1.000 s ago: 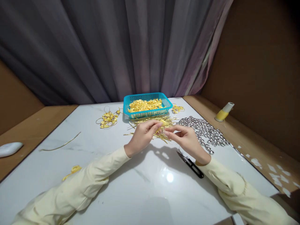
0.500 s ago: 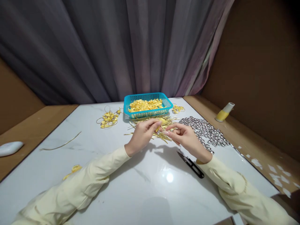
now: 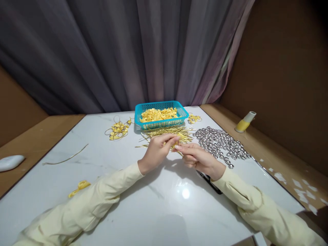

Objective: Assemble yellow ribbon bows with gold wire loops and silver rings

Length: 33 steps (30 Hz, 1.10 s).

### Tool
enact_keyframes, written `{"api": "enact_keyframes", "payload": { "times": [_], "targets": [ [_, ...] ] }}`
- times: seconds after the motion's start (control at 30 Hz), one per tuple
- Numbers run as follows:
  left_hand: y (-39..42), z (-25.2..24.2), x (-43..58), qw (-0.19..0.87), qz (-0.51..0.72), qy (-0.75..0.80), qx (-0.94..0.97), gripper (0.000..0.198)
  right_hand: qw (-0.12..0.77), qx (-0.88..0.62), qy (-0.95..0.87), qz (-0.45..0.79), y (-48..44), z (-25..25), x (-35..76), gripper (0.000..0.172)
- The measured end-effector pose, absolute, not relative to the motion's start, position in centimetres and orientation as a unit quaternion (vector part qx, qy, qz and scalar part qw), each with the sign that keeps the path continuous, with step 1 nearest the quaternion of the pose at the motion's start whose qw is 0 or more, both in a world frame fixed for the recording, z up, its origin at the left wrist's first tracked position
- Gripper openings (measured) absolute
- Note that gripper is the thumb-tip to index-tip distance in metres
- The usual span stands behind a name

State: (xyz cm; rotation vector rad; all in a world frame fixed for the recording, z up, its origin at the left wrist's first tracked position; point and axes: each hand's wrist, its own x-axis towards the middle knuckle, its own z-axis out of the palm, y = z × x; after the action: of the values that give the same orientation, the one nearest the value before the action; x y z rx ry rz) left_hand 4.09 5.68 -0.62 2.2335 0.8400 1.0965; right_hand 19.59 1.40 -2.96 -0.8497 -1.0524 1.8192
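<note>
My left hand (image 3: 156, 153) is closed in a pinch on a yellow ribbon bow (image 3: 181, 136), whose upper part shows past the thumb and finger. From the other side my right hand (image 3: 201, 158) meets it, thumb and forefinger pressed together at the bow's lower end. What lies between those right fingertips is hidden. Both hands are above the near side of a pile of gold twist ties (image 3: 150, 135). Many silver beads (image 3: 217, 140) are spread beyond my right hand. Black thread snips (image 3: 214, 186) lie partly covered under my right wrist.
A blue basket (image 3: 136, 116) of yellow ribbon pieces stands at the back. Finished-looking bows with ties (image 3: 119, 130) lie left of it, more bows (image 3: 194, 118) right. A loose tie (image 3: 68, 159), a yellow ribbon (image 3: 82, 185), a white device (image 3: 11, 163) and a cone spool (image 3: 245, 122) lie around.
My right hand has turned and moved slightly left, its fingers now curled into a pinch against the bow. It covers more of the snips. My left hand keeps its hold.
</note>
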Motion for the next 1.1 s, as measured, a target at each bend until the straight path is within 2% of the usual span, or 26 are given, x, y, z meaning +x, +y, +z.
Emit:
{"api": "enact_keyframes", "payload": {
  "times": [0.23,0.37,0.7,0.87,1.0,1.1],
  "targets": [
    [6.0,-1.7,4.1,0.124,0.476,0.257,0.832,0.012,0.516,-0.383,-0.435,0.631,1.4,-2.9,19.1,0.023],
    [6.1,-2.0,4.2,0.100,0.485,0.267,0.827,0.013,0.556,-0.420,-0.443,0.564,1.5,-3.1,18.8,0.027],
    [6.0,-1.8,4.3,0.111,0.449,0.295,0.836,0.014,0.547,-0.453,-0.475,0.519,1.9,-3.3,19.4,0.029],
    [6.1,-1.7,4.2,0.173,0.432,0.310,0.829,0.017,0.498,-0.467,-0.522,0.511,2.2,-3.1,20.4,0.027],
    [6.1,-1.5,4.2,0.207,0.431,0.305,0.824,0.019,0.496,-0.456,-0.559,0.484,2.3,-2.9,21.3,0.027],
    [5.9,-1.2,4.3,0.231,0.431,0.298,0.820,0.020,0.492,-0.446,-0.549,0.508,2.4,-2.8,21.8,0.030]
  ]
}}
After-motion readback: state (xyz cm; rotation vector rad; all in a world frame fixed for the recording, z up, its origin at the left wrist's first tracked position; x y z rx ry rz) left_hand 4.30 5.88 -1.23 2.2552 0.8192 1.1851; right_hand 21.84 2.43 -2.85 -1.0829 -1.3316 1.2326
